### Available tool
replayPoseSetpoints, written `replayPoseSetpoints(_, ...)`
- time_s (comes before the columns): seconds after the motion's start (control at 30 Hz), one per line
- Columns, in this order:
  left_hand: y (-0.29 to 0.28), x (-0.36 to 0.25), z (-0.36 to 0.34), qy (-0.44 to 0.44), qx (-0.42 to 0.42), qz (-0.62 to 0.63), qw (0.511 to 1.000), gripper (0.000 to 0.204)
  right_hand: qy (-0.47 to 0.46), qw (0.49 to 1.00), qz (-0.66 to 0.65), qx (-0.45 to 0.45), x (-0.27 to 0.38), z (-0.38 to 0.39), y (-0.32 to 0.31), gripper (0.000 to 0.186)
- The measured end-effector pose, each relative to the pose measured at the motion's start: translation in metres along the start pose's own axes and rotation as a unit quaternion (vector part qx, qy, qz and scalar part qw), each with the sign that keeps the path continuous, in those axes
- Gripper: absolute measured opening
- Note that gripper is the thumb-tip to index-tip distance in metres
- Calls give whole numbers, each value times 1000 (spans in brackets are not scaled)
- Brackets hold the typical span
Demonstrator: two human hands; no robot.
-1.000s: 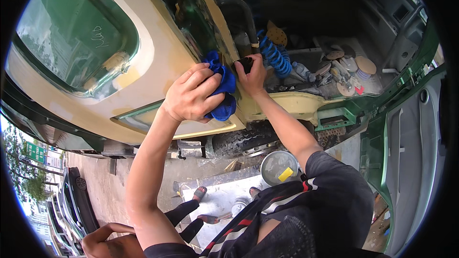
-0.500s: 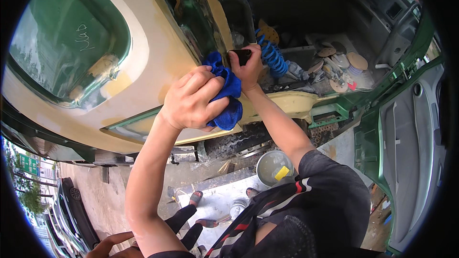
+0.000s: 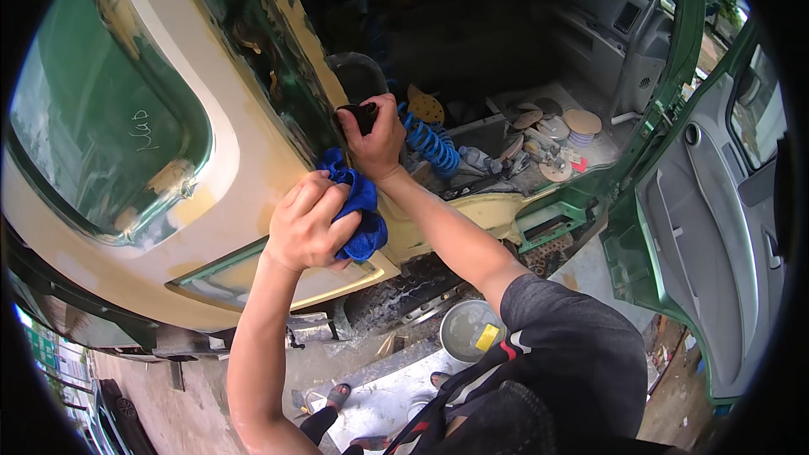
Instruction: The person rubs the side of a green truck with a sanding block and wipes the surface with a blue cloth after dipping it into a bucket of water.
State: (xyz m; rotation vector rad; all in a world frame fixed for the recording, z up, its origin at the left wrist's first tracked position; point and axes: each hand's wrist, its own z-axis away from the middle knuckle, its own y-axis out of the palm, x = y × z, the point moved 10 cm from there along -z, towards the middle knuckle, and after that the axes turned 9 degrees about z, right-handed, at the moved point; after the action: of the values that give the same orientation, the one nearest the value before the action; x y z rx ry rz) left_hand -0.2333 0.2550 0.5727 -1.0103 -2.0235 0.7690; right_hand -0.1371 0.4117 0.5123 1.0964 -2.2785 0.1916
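My left hand (image 3: 305,221) is closed around a bunched blue cloth (image 3: 364,232), against the cream-and-tan body panel (image 3: 244,227) of a vehicle at its door opening. Higher up, my right hand (image 3: 379,145) grips a small black block (image 3: 364,115) between thumb and fingers. The block sits at the edge of the patchy green-and-tan door pillar (image 3: 305,59); its face toward the pillar is hidden. Part of the cloth lies just below my right hand.
A blue coiled hose (image 3: 434,150) and round sanding discs (image 3: 581,122) lie on the vehicle floor. The grey-lined door (image 3: 687,236) hangs open at right. Below stands a bucket (image 3: 459,337) of murky water with a yellow piece (image 3: 487,336). A sandalled foot (image 3: 339,394) shows below.
The head view has shifted, so the vehicle appears farther left. My right hand with the black block has moved up along the pillar, away from the cloth. My left hand still grips the cloth.
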Motion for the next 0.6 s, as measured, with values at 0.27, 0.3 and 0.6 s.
replayPoseSetpoints(0.27,0,2,-3,8,-13,19,1000,43,62,989,88,99,-64,103,-16,39)
replayPoseSetpoints(0.3,-1,1,-2,6,-11,17,1000,43,46,993,72,77,-50,85,-14,39)
replayPoseSetpoints(0.6,-1,-3,-1,-6,7,-4,1000,45,48,989,99,101,-55,97,-12,40)
